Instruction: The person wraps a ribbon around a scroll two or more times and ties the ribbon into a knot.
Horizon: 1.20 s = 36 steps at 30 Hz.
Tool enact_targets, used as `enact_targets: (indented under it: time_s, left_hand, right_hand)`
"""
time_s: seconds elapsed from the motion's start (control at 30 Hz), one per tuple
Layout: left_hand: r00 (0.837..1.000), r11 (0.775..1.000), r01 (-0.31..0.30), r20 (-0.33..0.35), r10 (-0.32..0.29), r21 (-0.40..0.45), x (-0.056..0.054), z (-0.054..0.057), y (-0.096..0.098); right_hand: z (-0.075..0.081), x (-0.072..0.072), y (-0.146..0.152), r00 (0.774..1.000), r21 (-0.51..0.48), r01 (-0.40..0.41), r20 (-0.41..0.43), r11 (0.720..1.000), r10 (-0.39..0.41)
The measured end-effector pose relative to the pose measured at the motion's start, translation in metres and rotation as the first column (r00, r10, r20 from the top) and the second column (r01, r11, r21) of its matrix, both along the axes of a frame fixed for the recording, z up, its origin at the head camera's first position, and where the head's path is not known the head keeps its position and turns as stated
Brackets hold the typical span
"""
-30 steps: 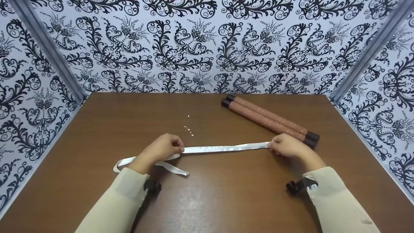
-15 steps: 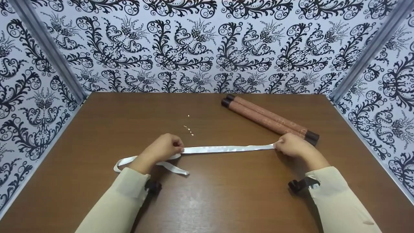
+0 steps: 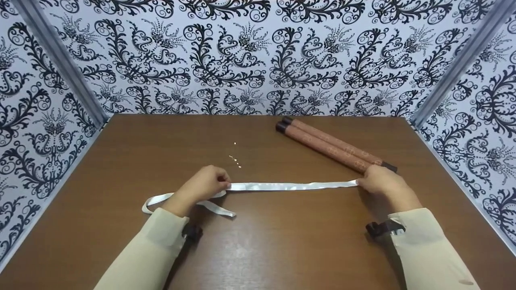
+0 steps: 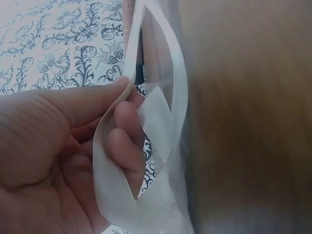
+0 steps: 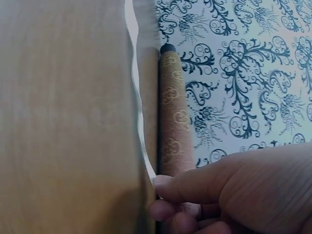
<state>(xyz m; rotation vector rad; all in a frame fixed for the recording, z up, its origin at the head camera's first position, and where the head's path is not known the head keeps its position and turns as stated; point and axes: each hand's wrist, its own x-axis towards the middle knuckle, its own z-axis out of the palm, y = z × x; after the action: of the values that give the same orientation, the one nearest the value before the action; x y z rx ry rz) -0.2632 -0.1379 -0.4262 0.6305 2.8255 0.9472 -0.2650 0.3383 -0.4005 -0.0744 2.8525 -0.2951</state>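
Observation:
A white satin ribbon stretches left to right between the two hands, just above or on the table. My left hand pinches it between thumb and fingers; in the left wrist view the ribbon runs over the curled fingers and loops below. Its loose tail lies on the table around the left wrist. The right hand pinches the other end, and the right wrist view has thumb and finger closed on the ribbon. That hand is at the near end of two brown patterned sticks, covering part of them.
The sticks with dark end caps lie side by side, slanting across the back right of the brown table. Several tiny pale bits are scattered behind the ribbon. Patterned walls enclose the table at the back and sides.
My right hand has moved to the right, so a longer stretch of ribbon now spans between the hands. The left hand has stayed nearly still, and the sticks have not moved.

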Motion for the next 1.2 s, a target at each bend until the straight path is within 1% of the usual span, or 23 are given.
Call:
enact_targets:
  time_s: [0.17, 0.27, 0.43, 0.63, 0.8, 1.0, 1.2]
  left_hand:
    - [1.0, 1.0, -0.008, 0.009, 0.008, -0.011, 0.0, 0.001, 0.0]
    - [0.999, 1.0, -0.019, 0.026, 0.019, -0.009, 0.001, 0.002, 0.001]
    - [0.999, 0.999, -0.03, 0.031, 0.03, -0.015, 0.002, 0.004, 0.002]
    - [0.999, 0.999, -0.032, 0.033, 0.033, -0.04, 0.003, 0.004, 0.003]
    - [0.998, 0.998, -0.038, 0.047, 0.041, -0.057, 0.005, 0.005, 0.003]
    - [0.997, 0.997, -0.047, 0.058, 0.051, -0.068, 0.006, 0.006, 0.003]
    - [0.996, 0.996, -0.046, 0.067, 0.051, -0.083, 0.007, 0.007, 0.004]
  right_hand:
    - [0.017, 0.005, 0.002, 0.999, 0.039, 0.037, -0.031, 0.999, -0.036]
    - [0.028, 0.007, 0.006, 0.996, 0.052, 0.082, -0.031, 0.995, -0.08]
    - [0.046, 0.003, 0.006, 0.991, 0.042, 0.111, -0.083, 0.993, -0.108]
    - [0.07, -0.012, -0.008, 0.986, -0.001, 0.097, -0.137, 0.995, -0.096]
    - [0.086, -0.028, -0.022, 0.98, -0.016, 0.067, -0.184, 0.998, -0.069]
    - [0.095, -0.049, -0.037, 0.983, -0.036, 0.037, -0.178, 0.999, -0.042]
    - [0.101, -0.068, -0.048, 0.984, -0.028, -0.002, -0.177, 1.0, -0.003]
